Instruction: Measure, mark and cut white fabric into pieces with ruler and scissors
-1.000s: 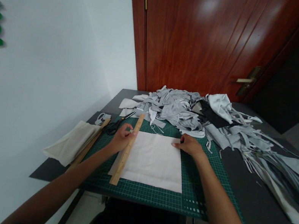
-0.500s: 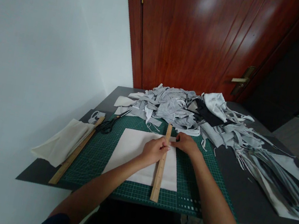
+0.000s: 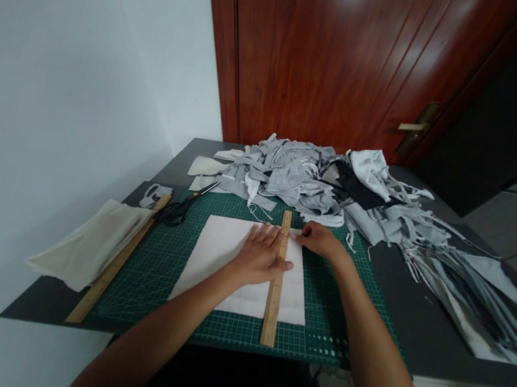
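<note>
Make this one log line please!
left hand: spread over ruler and white sheet | right hand: at sheet's far right corner | below: green mat

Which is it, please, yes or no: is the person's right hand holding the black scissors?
No, the black scissors lie apart from the right hand, near the leftmost wooden ruler.

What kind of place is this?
Looks like a small fabric-cutting workspace, home or workshop unclear. Clues: a green gridded mat, a wooden ruler partly under the left hand, and a heap of mostly grey cloth scraps towards the back.
</note>
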Demonstrator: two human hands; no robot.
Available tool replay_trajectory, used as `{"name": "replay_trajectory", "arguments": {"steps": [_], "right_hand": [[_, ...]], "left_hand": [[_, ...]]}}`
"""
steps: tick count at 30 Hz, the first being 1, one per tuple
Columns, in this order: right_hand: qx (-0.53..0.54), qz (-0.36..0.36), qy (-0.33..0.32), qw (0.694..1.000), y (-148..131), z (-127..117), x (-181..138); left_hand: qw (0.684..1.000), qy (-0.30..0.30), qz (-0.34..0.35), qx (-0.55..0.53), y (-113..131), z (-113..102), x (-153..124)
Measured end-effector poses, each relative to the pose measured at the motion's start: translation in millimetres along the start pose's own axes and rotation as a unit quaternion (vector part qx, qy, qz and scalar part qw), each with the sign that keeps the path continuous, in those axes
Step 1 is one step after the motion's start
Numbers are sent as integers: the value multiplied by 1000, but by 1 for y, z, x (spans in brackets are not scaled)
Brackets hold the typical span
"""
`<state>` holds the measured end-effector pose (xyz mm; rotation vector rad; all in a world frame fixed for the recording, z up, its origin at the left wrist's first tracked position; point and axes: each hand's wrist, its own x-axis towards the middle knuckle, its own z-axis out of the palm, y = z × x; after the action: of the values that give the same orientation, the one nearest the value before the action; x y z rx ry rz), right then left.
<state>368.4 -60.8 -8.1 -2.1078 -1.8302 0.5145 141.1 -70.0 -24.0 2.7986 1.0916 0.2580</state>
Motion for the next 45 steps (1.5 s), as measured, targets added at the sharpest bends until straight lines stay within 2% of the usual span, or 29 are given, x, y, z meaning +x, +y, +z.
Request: {"name": "replay_trajectory", "arguments": {"steps": [7, 11, 17, 31, 40, 45], "right_hand": [[-33, 28, 12, 999, -24, 3, -10], [-47, 34, 7, 998, -28, 2, -10], [-40, 30, 7, 999, -24, -2, -10], [7, -40, 14, 999, -6, -1, -2], [8, -58, 4, 998, -2, 1, 2], [6, -71, -11, 997, 2, 2, 7]], "left_hand": [[1000, -1, -10, -12, 3, -2, 1], [1000, -10, -17, -13, 4, -3, 2], [1000, -26, -9, -14, -1, -1, 3], [999, -41, 15, -15, -5, -1, 4], [994, -93, 37, -37, -11, -11, 5], [996, -73, 42, -27, -10, -10, 4]]}}
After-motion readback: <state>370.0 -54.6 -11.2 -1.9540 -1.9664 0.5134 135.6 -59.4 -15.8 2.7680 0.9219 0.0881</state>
